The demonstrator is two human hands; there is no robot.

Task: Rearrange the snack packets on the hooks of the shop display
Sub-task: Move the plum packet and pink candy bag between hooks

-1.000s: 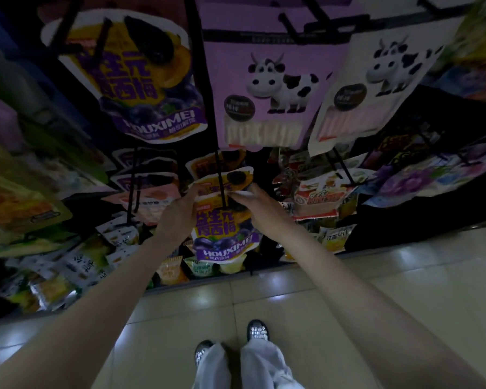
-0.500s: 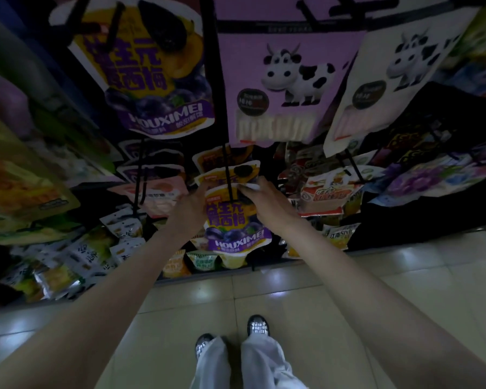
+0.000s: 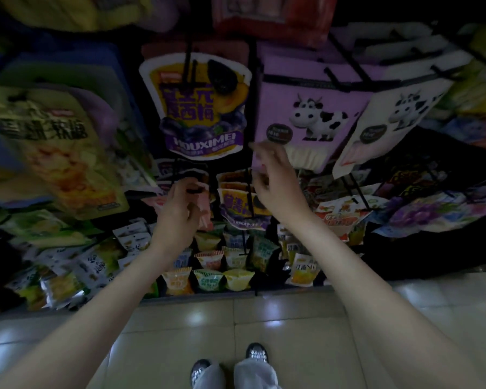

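A small yellow-and-purple HOUXIMEI packet (image 3: 243,210) hangs on a black hook (image 3: 249,189) at the centre of the display, with similar packets behind it. My right hand (image 3: 275,189) hovers just right of that hook with loosely bent fingers and holds nothing. The fingertips reach the lower left corner of the purple cow packet (image 3: 312,116). My left hand (image 3: 180,211) is on the neighbouring hook to the left, its fingers curled over the top of a pink packet (image 3: 206,211) and its thumb in front of it. A large HOUXIMEI packet (image 3: 199,108) hangs above.
A white cow packet (image 3: 390,122) hangs at upper right and a big yellow-green packet (image 3: 59,153) at left. Small wrapped snacks (image 3: 208,279) fill the bottom shelf. Red-and-white packets (image 3: 340,211) hang to the right. Tiled floor (image 3: 292,332) and my shoes (image 3: 256,353) lie below.
Both hands let go of the small HOUXIMEI packet, which now hangs on its hook. My left hand moved left to the pink packet, my right hand rose. The camera tilted up.
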